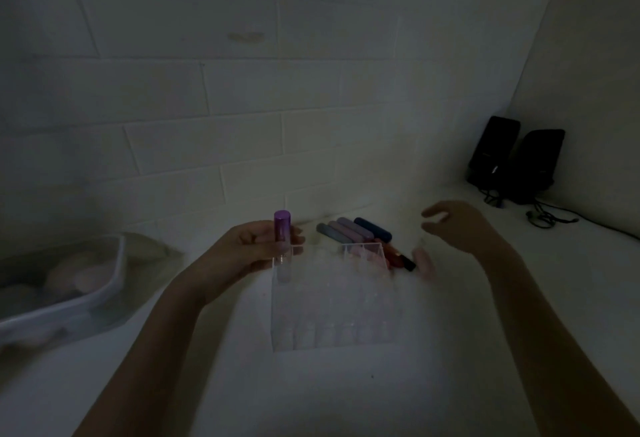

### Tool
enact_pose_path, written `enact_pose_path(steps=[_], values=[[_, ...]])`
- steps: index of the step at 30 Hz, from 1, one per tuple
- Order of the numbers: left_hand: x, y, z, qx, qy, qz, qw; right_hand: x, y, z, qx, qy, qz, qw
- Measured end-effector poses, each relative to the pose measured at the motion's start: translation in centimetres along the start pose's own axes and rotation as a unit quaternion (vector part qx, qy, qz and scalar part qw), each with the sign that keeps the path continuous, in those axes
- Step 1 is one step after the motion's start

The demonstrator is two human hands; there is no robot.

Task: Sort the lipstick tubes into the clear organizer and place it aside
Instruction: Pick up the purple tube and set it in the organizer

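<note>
The scene is dim. A clear organizer (332, 312) with a grid of slots stands on the white table in front of me. My left hand (249, 249) holds a purple-capped lipstick tube (282, 246) upright at the organizer's far left corner slot. My right hand (460, 225) hovers above the table to the right, fingers curled and apart, holding nothing. Several lipstick tubes (353, 230) in grey, pink, lilac and dark blue lie behind the organizer. A red tube (398, 258) and a pale pink tube (424, 261) lie beside its far right corner.
A clear plastic bin (86, 294) with pale round items sits at the left. Two black speakers (516, 159) with trailing cables stand in the back right corner. A white block wall rises right behind the table.
</note>
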State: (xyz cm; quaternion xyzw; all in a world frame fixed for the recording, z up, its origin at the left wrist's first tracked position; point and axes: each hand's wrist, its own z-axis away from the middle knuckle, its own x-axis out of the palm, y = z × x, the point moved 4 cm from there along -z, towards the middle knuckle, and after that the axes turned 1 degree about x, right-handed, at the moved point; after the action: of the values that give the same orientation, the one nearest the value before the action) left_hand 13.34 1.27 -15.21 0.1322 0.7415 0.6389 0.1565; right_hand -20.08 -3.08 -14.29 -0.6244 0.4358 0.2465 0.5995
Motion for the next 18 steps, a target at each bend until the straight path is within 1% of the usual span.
enact_pose_path(steps=[1, 3, 5, 8, 13, 16, 18], values=[[-0.1, 0.0, 0.0, 0.001, 0.004, -0.003, 1.0, 0.5, 0.8, -0.2, 0.011, -0.011, 0.001, 1.0], [-0.1, -0.1, 0.0, 0.002, 0.002, -0.01, 1.0, 1.5, 0.9, -0.3, 0.007, -0.005, -0.023, 1.0], [0.1, -0.2, -0.1, -0.005, -0.008, -0.02, 1.0, 2.5, -0.2, 0.1, -0.019, 0.022, -0.037, 0.999], [0.2, -0.7, -0.2, -0.023, -0.019, -0.037, 0.999, 3.9, -2.1, 0.6, -0.064, 0.068, -0.025, 0.995], [0.1, -1.2, -0.3, -0.032, -0.017, -0.021, 0.999, 4.9, -3.8, 0.7, -0.1, 0.104, -0.001, 0.989], [0.2, -1.2, -0.2, -0.032, -0.025, -0.012, 0.999, 3.6, -2.9, 0.4, -0.06, 0.113, 0.016, 0.992], [0.2, -1.2, -0.2, -0.035, -0.03, -0.013, 0.999, 2.4, -1.0, 0.2, -0.012, 0.09, 0.035, 0.995]])
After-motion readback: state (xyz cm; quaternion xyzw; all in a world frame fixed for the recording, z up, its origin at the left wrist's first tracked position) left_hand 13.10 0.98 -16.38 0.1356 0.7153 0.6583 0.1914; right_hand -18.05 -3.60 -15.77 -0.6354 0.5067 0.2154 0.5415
